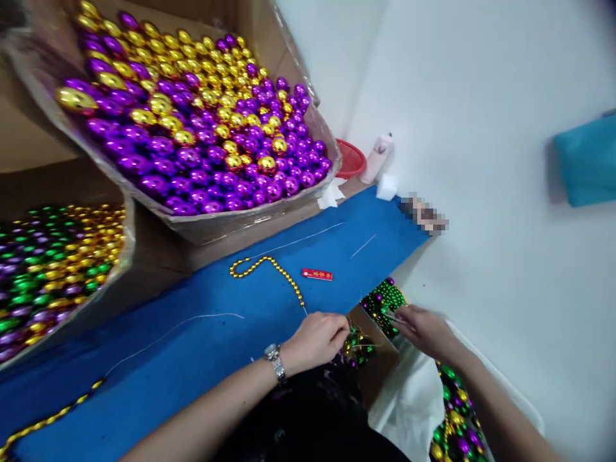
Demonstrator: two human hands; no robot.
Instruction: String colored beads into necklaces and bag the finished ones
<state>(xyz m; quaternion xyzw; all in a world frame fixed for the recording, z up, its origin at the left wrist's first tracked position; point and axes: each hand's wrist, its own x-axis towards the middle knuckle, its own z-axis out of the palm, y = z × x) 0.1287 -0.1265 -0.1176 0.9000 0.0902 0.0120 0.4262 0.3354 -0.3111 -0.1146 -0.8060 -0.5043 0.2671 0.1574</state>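
Note:
My left hand (317, 339), with a silver watch (274, 362) on its wrist, is closed in a pinch at the front edge of the blue cloth. A thin string runs into it from a strand of gold beads (282, 269), which lies in a bend on the cloth. To the right, my right hand (427, 330) is closed around a small, thin, pale tool (395, 317) whose kind I cannot make out. Fine loose threads show between the hands, above an open carton (380, 366) with green, gold and purple beads. A red packet (317, 274) lies behind the left hand.
A large box (192, 221) of purple and gold baubles stands behind the blue-covered table (183, 359). Another box (129, 231) of mixed beads is at left. Beads (457, 410) and white cloth (414, 378) lie below my right arm. A red basin (351, 159) sits behind.

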